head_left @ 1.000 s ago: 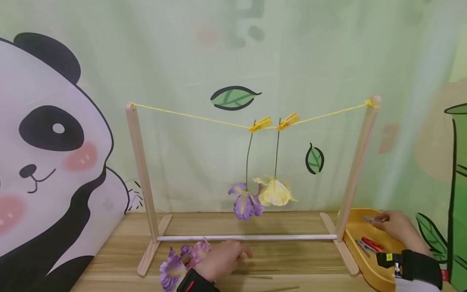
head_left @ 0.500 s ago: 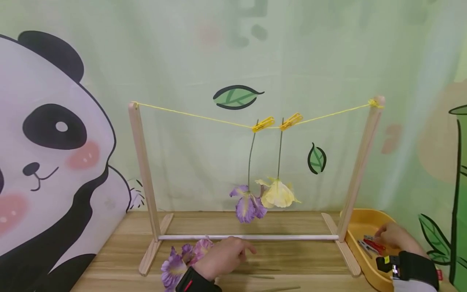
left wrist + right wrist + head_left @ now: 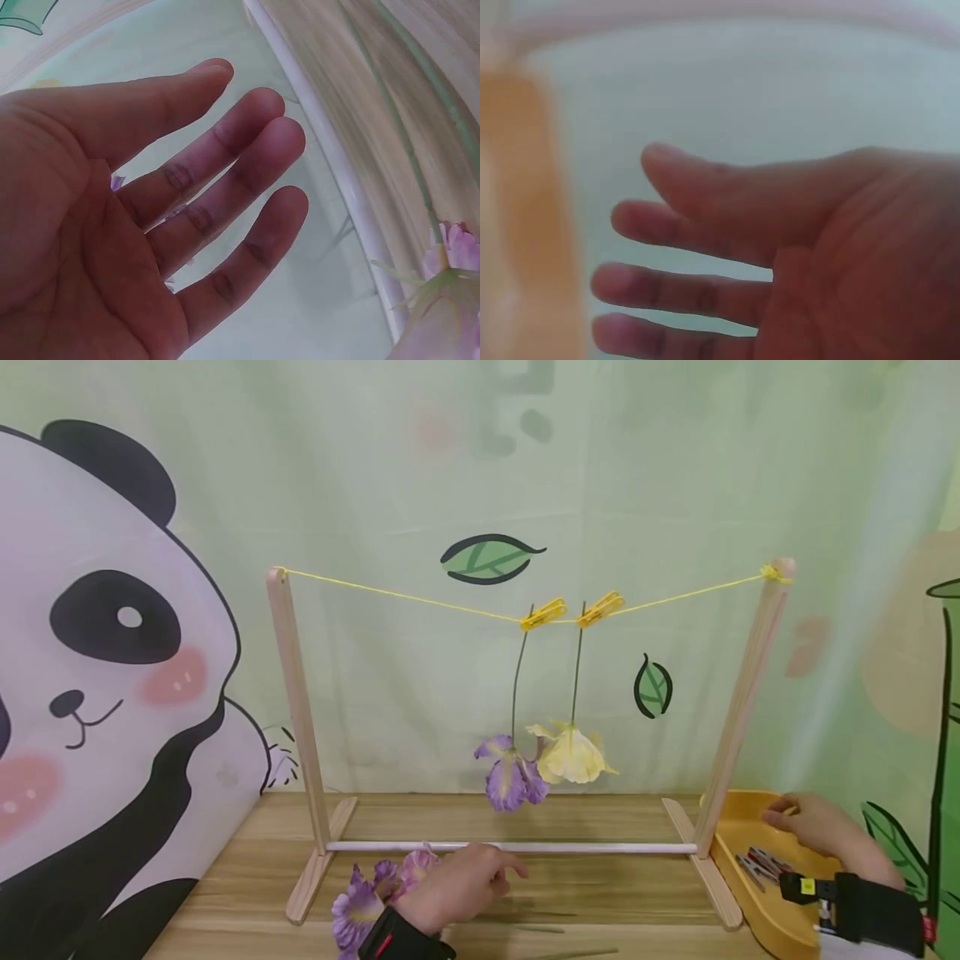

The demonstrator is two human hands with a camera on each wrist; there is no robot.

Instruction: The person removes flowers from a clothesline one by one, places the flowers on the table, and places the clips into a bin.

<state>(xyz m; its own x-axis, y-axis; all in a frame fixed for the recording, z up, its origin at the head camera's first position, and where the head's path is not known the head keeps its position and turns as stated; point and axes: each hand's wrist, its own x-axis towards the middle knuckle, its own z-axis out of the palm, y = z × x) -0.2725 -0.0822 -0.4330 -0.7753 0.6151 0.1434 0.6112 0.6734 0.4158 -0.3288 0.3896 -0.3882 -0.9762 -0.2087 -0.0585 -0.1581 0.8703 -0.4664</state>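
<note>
Woodgrain table (image 3: 622,897), red-and-grey clips (image 3: 764,865), ruffled purple flower (image 3: 356,910)

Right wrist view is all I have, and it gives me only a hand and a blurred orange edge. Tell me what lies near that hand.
Observer: In the head view, red and grey clips lie in the yellow tray by the right hand.

Operator: Now tell me what hangs above the table.

Observer: A purple flower and a yellow flower hang heads down from a yellow line, their stems held by yellow clips.

Operator: Report on the left hand.

Observer: The left wrist view shows it holding nothing.
</note>
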